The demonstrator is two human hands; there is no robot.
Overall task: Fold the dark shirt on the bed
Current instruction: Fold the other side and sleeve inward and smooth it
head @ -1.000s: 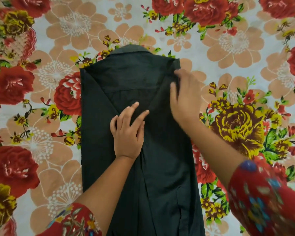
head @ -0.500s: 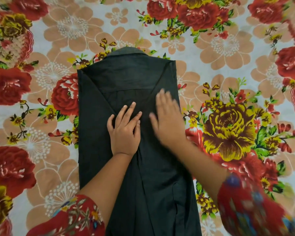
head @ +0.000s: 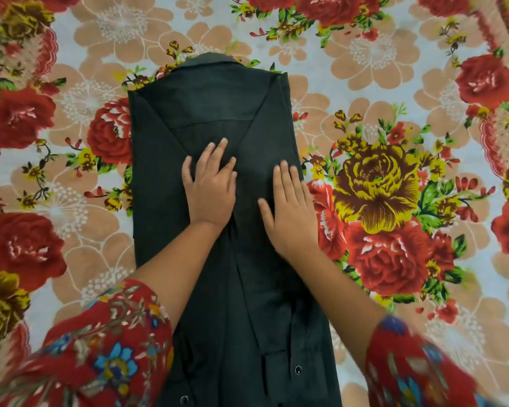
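The dark shirt (head: 212,107) lies face down on the bed as a long narrow strip, collar at the far end. Both sides and both sleeves are folded in over its back, and the cuffs with buttons lie near me. My left hand (head: 210,190) rests flat on the middle of the shirt, fingers straight and pointing away. My right hand (head: 290,212) lies flat on the right folded panel, just inside the shirt's right edge, fingers straight.
The floral bedsheet (head: 376,183) with red, yellow and peach flowers covers the bed all around the shirt. My red patterned sleeves (head: 100,348) fill the lower corners of the view.
My right hand has slid from the shirt's upper right shoulder down toward me along the right fold. My left hand has stayed flat in the middle.
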